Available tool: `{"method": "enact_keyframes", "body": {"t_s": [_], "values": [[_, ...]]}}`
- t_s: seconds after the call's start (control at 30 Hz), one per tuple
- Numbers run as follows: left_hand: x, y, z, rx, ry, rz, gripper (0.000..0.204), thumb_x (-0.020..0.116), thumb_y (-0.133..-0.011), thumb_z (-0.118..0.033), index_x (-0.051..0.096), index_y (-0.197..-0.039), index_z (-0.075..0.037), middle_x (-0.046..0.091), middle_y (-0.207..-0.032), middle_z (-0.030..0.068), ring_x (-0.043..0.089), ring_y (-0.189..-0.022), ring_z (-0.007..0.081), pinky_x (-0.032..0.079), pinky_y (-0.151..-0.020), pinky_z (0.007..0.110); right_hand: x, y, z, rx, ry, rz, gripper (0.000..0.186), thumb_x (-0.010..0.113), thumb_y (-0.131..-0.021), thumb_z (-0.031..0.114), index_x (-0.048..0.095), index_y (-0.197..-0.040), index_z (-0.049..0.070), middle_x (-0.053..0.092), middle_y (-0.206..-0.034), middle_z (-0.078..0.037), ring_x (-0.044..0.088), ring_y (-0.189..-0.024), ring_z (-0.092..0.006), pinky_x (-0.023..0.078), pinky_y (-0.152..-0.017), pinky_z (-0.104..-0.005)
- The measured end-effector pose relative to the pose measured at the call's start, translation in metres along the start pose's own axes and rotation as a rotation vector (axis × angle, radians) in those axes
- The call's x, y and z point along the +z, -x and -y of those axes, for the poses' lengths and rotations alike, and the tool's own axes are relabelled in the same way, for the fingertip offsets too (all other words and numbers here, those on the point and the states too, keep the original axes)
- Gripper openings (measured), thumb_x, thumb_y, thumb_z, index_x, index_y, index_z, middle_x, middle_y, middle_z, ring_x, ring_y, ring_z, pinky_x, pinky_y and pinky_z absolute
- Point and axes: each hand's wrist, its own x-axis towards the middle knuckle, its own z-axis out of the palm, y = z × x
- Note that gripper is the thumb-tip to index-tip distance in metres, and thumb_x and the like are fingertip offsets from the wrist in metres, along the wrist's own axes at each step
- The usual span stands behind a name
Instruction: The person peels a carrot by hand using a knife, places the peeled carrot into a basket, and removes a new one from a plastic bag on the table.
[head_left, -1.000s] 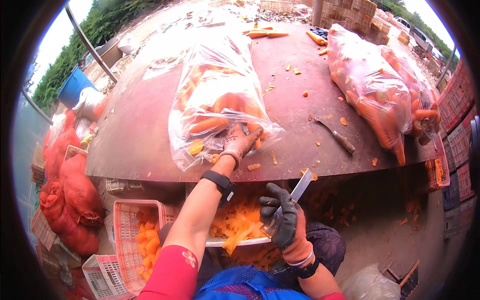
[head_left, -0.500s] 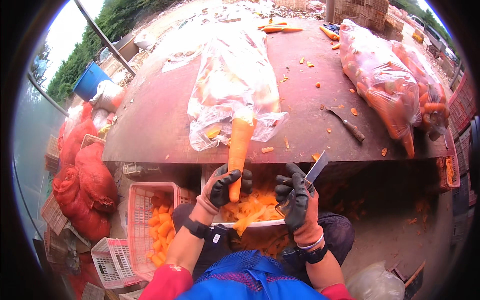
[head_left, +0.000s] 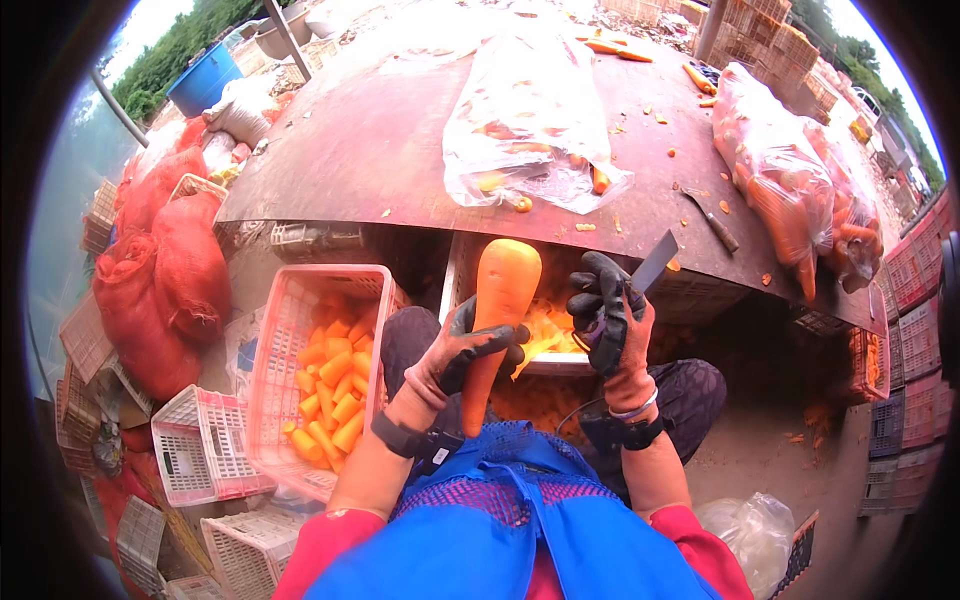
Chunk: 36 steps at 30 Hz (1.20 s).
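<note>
My left hand, in a dark-palmed glove, is closed round the middle of a big carrot. The carrot's thick end points up and away, and its thin end hangs over my blue apron. In my right hand, also gloved, is a knife with a flat grey blade pointing up to the right; its handle is mostly hidden by the fingers. The blade is apart from the carrot. Between the hands, orange peelings lie in a white-rimmed container below the table edge.
An opened clear bag of carrots lies on the reddish table. Another knife and full carrot bags are at its right. A pink crate with cut carrots stands left, near red sacks and more crates.
The carrot has come out of the bag toward my body, carried by my left hand. My right hand stays on the knife. The view has shifted, showing more of my apron.
</note>
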Motion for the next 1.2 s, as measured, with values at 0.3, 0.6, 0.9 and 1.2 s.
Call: {"method": "enact_keyframes", "body": {"t_s": [0.3, 0.6, 0.9, 1.2], "values": [[0.012, 0.029, -0.006, -0.075, -0.027, -0.030, 0.044, 0.068, -0.078, -0.016, 0.050, -0.115, -0.002, 0.064, -0.094, 0.0110, 0.063, -0.070, 0.0174, 0.052, -0.059, 0.030, 0.047, 0.014, 0.007, -0.265, 0.107, 0.179, 0.036, 0.051, -0.095, 0.025, 0.057, -0.116, -0.003, 0.065, -0.088, -0.008, 0.056, -0.060, -0.0102, 0.043, -0.052, -0.0214], [-0.039, 0.013, 0.033, 0.163, -0.292, -0.036, 0.069, 0.079, -0.066, -0.011, 0.045, -0.125, -0.002, 0.058, -0.109, 0.0083, 0.057, -0.100, 0.0191, 0.046, -0.090, 0.032, -0.019, 0.005, -0.038, -0.322, 0.924, 0.161, 0.031, 0.053, -0.086, 0.000, 0.058, -0.117, 0.001, 0.065, -0.090, -0.004, 0.063, -0.067, -0.0107, 0.048, -0.058, -0.0229], [0.000, -0.004, 0.017, 0.157, -0.525, -0.086, 0.071, 0.082, -0.060, -0.010, 0.047, -0.122, -0.002, 0.053, -0.116, 0.0106, 0.053, -0.107, 0.0212, 0.043, -0.092, 0.034, -0.011, 0.001, 0.003, -0.524, 1.363, 0.420, 0.059, 0.065, -0.067, 0.005, 0.052, -0.125, 0.008, 0.059, -0.092, -0.014, 0.061, -0.079, -0.0325, 0.050, -0.068, -0.0388], [-0.008, -0.033, 0.033, 0.281, -0.679, -0.024, 0.067, 0.082, -0.059, -0.014, 0.050, -0.116, -0.003, 0.058, -0.107, 0.0117, 0.057, -0.100, 0.0255, 0.045, -0.088, 0.035, -0.024, -0.012, 0.005, -0.431, 1.559, 0.535, 0.060, 0.064, -0.072, 0.010, 0.046, -0.129, 0.009, 0.057, -0.092, -0.012, 0.060, -0.077, -0.0307, 0.049, -0.066, -0.0409]]}}
